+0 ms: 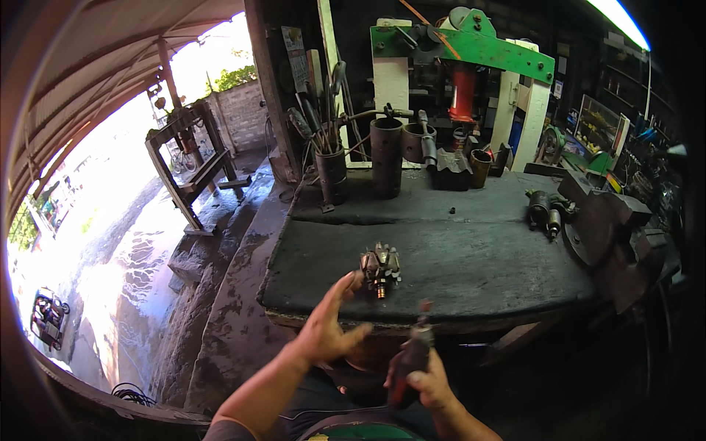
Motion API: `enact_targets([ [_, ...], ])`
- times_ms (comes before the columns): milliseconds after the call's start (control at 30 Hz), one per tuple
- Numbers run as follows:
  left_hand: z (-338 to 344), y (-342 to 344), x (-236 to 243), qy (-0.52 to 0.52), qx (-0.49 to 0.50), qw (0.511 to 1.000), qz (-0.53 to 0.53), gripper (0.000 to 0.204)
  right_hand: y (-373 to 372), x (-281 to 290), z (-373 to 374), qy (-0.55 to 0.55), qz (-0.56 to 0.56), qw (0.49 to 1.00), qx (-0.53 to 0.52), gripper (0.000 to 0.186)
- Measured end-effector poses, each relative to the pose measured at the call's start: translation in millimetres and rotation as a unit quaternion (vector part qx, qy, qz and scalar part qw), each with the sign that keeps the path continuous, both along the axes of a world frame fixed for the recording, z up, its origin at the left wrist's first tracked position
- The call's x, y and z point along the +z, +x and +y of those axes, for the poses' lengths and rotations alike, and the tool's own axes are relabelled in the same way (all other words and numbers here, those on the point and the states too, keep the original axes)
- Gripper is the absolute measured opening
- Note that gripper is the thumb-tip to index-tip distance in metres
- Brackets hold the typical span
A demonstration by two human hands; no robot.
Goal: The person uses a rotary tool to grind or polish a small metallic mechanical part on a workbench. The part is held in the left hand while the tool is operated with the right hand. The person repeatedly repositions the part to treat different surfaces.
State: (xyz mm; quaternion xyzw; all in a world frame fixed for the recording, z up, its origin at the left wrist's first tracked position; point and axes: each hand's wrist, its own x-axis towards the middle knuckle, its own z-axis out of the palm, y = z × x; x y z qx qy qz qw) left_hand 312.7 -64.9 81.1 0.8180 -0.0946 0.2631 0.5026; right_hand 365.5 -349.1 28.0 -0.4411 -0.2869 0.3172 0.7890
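A metal alternator rotor (379, 263), with claw-like poles and a coppery shaft end pointing toward me, lies near the front edge of the dark workbench (471, 257). Just short of it, my left hand (327, 323) is spread open with nothing in it, the fingertips close to the rotor's left side. My right hand (430, 382) is wrapped round a dark and red die grinder (412, 360), held upright in front of the bench edge. Its narrow tip carries a small reddish bit. Motion blurs the tool slightly, so its finer details are unclear.
Along the bench's back stand metal cylinders (387, 154) and a tool-filled can (332, 173). Behind them rises a green and white press frame (471, 48). A starter motor (544, 209) lies at right beside a large vise (618, 228). Wet ground (125, 294) stretches left.
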Motion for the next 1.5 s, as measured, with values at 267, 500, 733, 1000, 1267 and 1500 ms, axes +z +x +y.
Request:
enact_targets([
  [267, 61.7, 127.1, 54.4, 0.533, -0.043, 0.839, 0.104, 0.112, 43.6, 17.3, -46.7, 0.183, 0.165, 0.965, -0.093, 0.071],
  [500, 67.6, 145.1, 75.0, 0.534, -0.123, 0.829, 0.114, 0.095, 52.2, 45.5, -54.4, 0.006, 0.07, 0.996, -0.05, 0.078],
  [733, 80.0, 69.2, 68.0, 0.454, 0.01, 0.88, 0.138, 0.089, 50.6, 66.2, -49.8, -0.215, 0.013, 0.976, 0.018, 0.054],
  [1000, 105.3, 41.0, 52.8, 0.433, 0.01, 0.894, 0.119, 0.106, 68.8, 87.8, -28.2, -0.259, 0.015, 0.966, 0.014, 0.048],
  [1267, 89.9, 37.5, 26.3, 0.213, -0.005, 0.967, 0.136, 0.116, 57.2, 62.2, -24.9, -0.228, 0.079, 0.971, -0.003, 0.048],
  [1500, 89.8, 57.3, 22.9, 0.104, 0.139, 0.984, 0.05, 0.073, 44.9, 40.2, -28.6, -0.198, 0.143, 0.968, 0.05, 0.059],
])
